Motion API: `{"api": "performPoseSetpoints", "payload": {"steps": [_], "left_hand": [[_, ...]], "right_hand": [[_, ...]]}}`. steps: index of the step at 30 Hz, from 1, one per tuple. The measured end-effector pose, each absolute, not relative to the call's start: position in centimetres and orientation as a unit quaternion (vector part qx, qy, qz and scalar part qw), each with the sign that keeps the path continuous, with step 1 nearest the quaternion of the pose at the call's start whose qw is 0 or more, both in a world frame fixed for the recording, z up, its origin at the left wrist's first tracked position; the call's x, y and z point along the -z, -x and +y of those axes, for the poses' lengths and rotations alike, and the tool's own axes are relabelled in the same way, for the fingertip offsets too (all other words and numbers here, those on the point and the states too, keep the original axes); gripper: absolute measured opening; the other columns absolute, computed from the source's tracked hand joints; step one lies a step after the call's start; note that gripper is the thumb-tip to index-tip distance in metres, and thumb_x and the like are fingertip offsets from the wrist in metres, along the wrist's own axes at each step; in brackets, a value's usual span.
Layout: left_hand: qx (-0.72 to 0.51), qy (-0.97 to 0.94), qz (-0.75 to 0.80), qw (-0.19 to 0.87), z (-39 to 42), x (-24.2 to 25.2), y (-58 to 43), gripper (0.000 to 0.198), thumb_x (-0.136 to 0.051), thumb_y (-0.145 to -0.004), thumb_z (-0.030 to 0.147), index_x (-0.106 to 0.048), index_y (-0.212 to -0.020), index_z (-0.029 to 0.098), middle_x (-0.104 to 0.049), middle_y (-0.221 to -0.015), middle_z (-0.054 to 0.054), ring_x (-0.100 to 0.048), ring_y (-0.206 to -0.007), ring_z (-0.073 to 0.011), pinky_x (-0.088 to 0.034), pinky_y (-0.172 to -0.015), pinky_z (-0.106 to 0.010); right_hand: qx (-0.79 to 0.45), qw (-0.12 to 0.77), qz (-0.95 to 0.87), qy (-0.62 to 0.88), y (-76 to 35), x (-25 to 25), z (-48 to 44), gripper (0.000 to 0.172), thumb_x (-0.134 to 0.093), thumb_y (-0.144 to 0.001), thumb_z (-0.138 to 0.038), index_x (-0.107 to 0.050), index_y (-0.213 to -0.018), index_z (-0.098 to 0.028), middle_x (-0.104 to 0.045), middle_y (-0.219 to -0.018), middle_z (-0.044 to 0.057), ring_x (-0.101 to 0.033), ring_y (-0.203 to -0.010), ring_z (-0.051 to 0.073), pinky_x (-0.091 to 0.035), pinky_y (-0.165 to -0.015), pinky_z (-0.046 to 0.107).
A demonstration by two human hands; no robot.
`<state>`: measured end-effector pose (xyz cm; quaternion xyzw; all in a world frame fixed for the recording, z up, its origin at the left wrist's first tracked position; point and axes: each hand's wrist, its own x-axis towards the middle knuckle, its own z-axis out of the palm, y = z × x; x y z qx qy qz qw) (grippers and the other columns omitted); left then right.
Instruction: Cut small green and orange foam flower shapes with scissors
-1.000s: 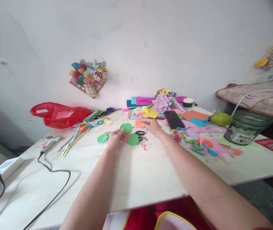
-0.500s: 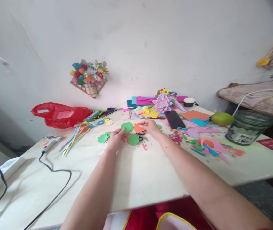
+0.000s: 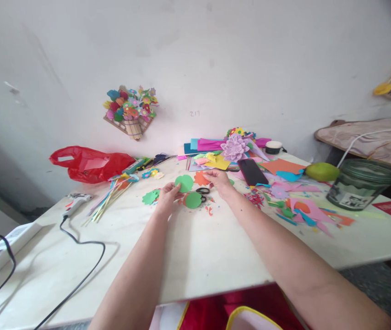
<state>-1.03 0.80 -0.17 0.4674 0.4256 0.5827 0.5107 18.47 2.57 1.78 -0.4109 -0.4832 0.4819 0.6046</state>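
Note:
Between the fingers of my left hand [image 3: 169, 196] is a round green paper piece [image 3: 184, 183]. My right hand [image 3: 219, 179] pinches an orange flower-shaped cutout [image 3: 201, 178] by its right edge, close beside the green piece. Below them a second green round [image 3: 193, 200] lies on the table, partly over the black scissors [image 3: 203, 191], whose handles show. To the left of my left hand lie green scalloped cutouts [image 3: 150, 197]. Small orange scraps [image 3: 209, 211] are scattered under my hands.
On the left are a glue gun [image 3: 76, 205] with its cord, thin sticks [image 3: 104, 206] and a red plastic bag [image 3: 92, 164]. At right lie a phone [image 3: 252, 172], coloured scraps [image 3: 301, 208], a green fruit [image 3: 322, 172] and a glass jar [image 3: 362, 185].
The orange cutout is raised slightly, and more of the scissors' handles shows beneath it. Both hands keep their hold. The whole view has shifted a little.

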Motion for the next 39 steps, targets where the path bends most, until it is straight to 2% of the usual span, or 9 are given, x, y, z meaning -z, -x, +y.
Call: {"api": "performPoseSetpoints", "payload": {"steps": [3, 9, 14, 18, 29, 39], "left_hand": [[-0.568, -0.47, 0.429, 0.522, 0.7, 0.1, 1.0, 0.037, -0.081, -0.052, 0.042, -0.06, -0.07, 0.017, -0.069, -0.064, -0.003, -0.066, -0.058, -0.0156, -0.05, -0.062, -0.026], [-0.511, -0.518, 0.404, 0.554, 0.3, 0.0, 0.9, 0.036, -0.079, -0.057, 0.042, -0.065, -0.075, 0.015, -0.071, -0.07, -0.007, -0.066, -0.063, -0.0171, -0.05, -0.066, -0.027], [-0.479, -0.541, 0.407, 0.559, 0.0, -0.1, 0.8, 0.039, -0.081, -0.055, 0.044, -0.065, -0.074, 0.014, -0.07, -0.067, -0.005, -0.065, -0.061, -0.0161, -0.049, -0.065, -0.027], [-0.463, -0.555, 0.397, 0.565, 0.1, -0.1, 0.9, 0.04, -0.08, -0.057, 0.044, -0.068, -0.08, 0.013, -0.072, -0.073, -0.007, -0.066, -0.065, -0.0172, -0.049, -0.07, -0.029], [-0.43, -0.581, 0.376, 0.579, 0.2, -0.1, 0.9, 0.044, -0.076, -0.062, 0.043, -0.07, -0.092, 0.011, -0.073, -0.084, -0.012, -0.069, -0.075, -0.0213, -0.049, -0.074, -0.03], [-0.417, -0.593, 0.37, 0.582, 0.1, 0.0, 0.9, 0.043, -0.075, -0.065, 0.043, -0.069, -0.093, 0.011, -0.073, -0.083, -0.011, -0.068, -0.075, -0.0212, -0.049, -0.075, -0.031]], "right_hand": [[-0.472, 0.613, -0.477, 0.416, -18.5, -1.8, 2.6, 0.016, -0.071, -0.06, -0.027, -0.064, -0.07, -0.015, -0.065, -0.063, 0.0, -0.053, -0.052, 0.009, -0.037, -0.042, 0.018], [-0.488, 0.589, -0.516, 0.387, -17.8, -1.4, 2.5, 0.023, -0.075, -0.055, -0.028, -0.067, -0.072, -0.015, -0.068, -0.071, 0.001, -0.058, -0.063, 0.011, -0.044, -0.059, 0.023], [-0.493, 0.568, -0.528, 0.395, -17.1, -0.8, 2.3, 0.022, -0.075, -0.053, -0.028, -0.065, -0.065, -0.013, -0.062, -0.057, -0.002, -0.05, -0.051, 0.008, -0.041, -0.057, 0.024], [-0.482, 0.569, -0.538, 0.392, -16.9, -0.6, 2.3, 0.021, -0.074, -0.053, -0.029, -0.064, -0.063, -0.014, -0.059, -0.055, -0.003, -0.048, -0.051, 0.008, -0.039, -0.055, 0.024], [-0.461, 0.57, -0.554, 0.396, -16.5, -0.3, 2.7, 0.019, -0.073, -0.054, -0.029, -0.066, -0.064, -0.014, -0.061, -0.057, -0.001, -0.053, -0.053, 0.011, -0.041, -0.052, 0.024], [-0.399, 0.566, -0.614, 0.379, -16.8, 0.3, 3.5, 0.01, -0.069, -0.06, -0.022, -0.072, -0.068, -0.016, -0.07, -0.07, 0.004, -0.063, -0.068, 0.018, -0.049, -0.065, 0.029]]}}
